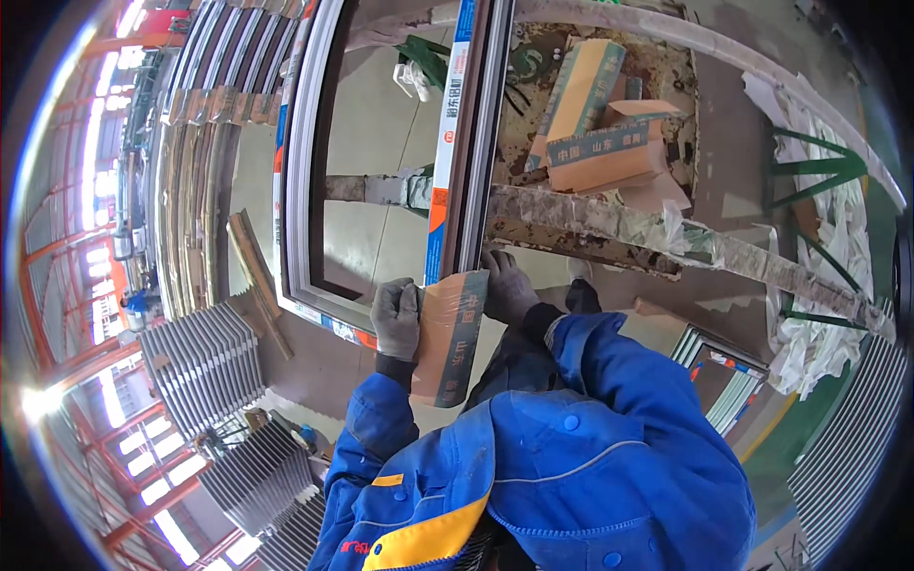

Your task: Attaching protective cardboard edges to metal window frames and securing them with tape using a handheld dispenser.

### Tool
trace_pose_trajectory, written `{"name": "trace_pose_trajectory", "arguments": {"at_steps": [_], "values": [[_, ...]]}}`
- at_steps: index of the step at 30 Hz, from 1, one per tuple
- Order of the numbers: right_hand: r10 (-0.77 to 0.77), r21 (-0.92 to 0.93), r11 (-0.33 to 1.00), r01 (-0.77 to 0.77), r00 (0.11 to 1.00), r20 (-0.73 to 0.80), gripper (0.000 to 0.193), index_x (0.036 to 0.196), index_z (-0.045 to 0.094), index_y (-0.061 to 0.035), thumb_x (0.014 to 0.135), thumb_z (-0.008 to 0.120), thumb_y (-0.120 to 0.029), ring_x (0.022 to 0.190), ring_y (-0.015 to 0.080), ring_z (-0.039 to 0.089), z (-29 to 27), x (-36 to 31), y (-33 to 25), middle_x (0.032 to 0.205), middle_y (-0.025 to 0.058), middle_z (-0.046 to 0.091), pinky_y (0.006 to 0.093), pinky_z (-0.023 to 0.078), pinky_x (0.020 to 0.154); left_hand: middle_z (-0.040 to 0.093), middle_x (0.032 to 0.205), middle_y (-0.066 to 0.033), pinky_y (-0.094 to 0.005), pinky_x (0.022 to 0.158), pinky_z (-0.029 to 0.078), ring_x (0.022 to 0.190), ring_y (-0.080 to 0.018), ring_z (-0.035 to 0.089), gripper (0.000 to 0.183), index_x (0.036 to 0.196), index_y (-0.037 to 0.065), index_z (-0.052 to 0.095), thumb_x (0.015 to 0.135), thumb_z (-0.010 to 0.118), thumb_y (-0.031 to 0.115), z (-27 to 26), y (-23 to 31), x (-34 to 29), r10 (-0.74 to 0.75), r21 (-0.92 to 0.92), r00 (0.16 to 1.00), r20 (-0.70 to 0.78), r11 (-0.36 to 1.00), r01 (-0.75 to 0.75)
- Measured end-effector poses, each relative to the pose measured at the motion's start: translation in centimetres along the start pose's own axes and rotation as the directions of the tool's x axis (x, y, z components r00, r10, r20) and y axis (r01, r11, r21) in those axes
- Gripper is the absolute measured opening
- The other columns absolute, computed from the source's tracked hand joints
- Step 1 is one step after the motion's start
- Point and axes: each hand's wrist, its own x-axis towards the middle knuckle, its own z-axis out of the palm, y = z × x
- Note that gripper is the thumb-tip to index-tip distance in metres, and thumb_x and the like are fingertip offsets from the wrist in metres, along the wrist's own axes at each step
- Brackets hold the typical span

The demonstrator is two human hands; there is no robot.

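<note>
The left hand, in a grey knit glove (395, 319), is at the end of a blue-sleeved forearm that rises almost straight from below; its fingers are curled inward and it grips the left edge of a brown cardboard sheet (449, 347) with a grey-green printed band. The right hand, also in a grey knit glove (511, 288), reaches up and to the left from a bent blue-sleeved arm, its fingers beside the sheet's upper right corner and close to the frame's outer side; whether it grips anything, I cannot tell. The cardboard sheet is between the two hands, at the lower right corner of a large rectangular frame of dark brown and silver metal (468, 171), and hangs down toward the blue jacket with yellow trim (590, 476). Counted out, there are two hands, one cardboard sheet at them and one large frame in front. Beyond, at least two loose brown cardboard pieces (583, 90) lie on a worn, paint-flaked metal surface (671, 71). At lower left stand at least three stacks of grey slatted pieces (205, 357); at right lies crumpled white plastic film (819, 352).
</note>
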Motion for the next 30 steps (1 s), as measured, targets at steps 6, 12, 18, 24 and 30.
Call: {"name": "trace_pose_trajectory", "arguments": {"at_steps": [6,12,18,24,30], "values": [[-0.032,0.006,0.999,0.033,0.999,-0.017,0.091,0.149,0.032,0.0068,0.074,0.078,-0.018,0.125,0.0486,0.046,3.5,1.5,2.0,0.129,0.0313,0.048,0.0514,0.045,0.108,0.069,0.091,-0.0048,-0.0267,0.077,0.051,0.084,-0.0093,0.061,0.008,0.103,-0.002,0.068,0.100,0.063,0.004,0.2,0.8,0.5,-0.127,-0.050,0.988,0.084,0.990,0.132],[-0.160,0.090,0.981,0.172,0.979,-0.125,0.092,0.149,0.032,0.0051,0.075,0.079,-0.021,0.130,0.0490,0.043,3.4,2.4,1.9,0.137,0.0309,0.045,0.0518,0.043,0.111,0.070,0.093,-0.0054,-0.0263,0.080,0.051,0.086,-0.0095,0.061,0.010,0.105,-0.003,0.067,0.101,0.060,0.002,0.1,1.9,0.9,-0.175,0.001,0.971,0.161,0.984,0.178],[-0.120,0.307,0.936,0.173,0.976,-0.183,0.099,0.156,0.027,0.0005,0.075,0.080,-0.023,0.137,0.0521,0.039,5.0,3.1,2.8,0.148,0.0332,0.038,0.0523,0.041,0.115,0.070,0.095,-0.0051,-0.0264,0.082,0.051,0.089,-0.0096,0.062,0.013,0.108,-0.002,0.066,0.100,0.064,0.008,-0.6,1.5,1.2,-0.283,-0.056,0.922,0.264,0.950,0.307],[0.201,0.887,0.302,-0.350,0.932,0.300,0.070,0.150,0.040,0.0020,0.088,0.069,-0.018,0.138,0.0433,0.044,11.7,1.3,6.2,0.148,0.0293,0.043,0.0468,0.044,0.112,0.071,0.097,-0.0022,-0.0257,0.081,0.051,0.088,-0.0081,0.063,0.027,0.109,0.000,0.067,0.096,0.075,0.021,-1.1,1.0,3.0,-0.371,-0.229,0.777,0.508,0.812,0.537],[0.166,0.933,-0.212,-0.291,0.930,0.328,0.036,0.141,0.052,-0.0007,0.108,0.049,-0.014,0.112,0.0176,0.062,11.8,1.8,6.8,0.128,0.0129,0.063,0.0344,0.053,0.099,0.047,0.151,-0.0193,-0.0439,0.118,0.035,0.142,-0.0283,0.045,0.109,0.154,-0.001,0.036,0.078,0.085,0.059,-1.2,-1.1,6.4,-0.299,-0.152,0.615,0.730,0.806,0.572]]}}
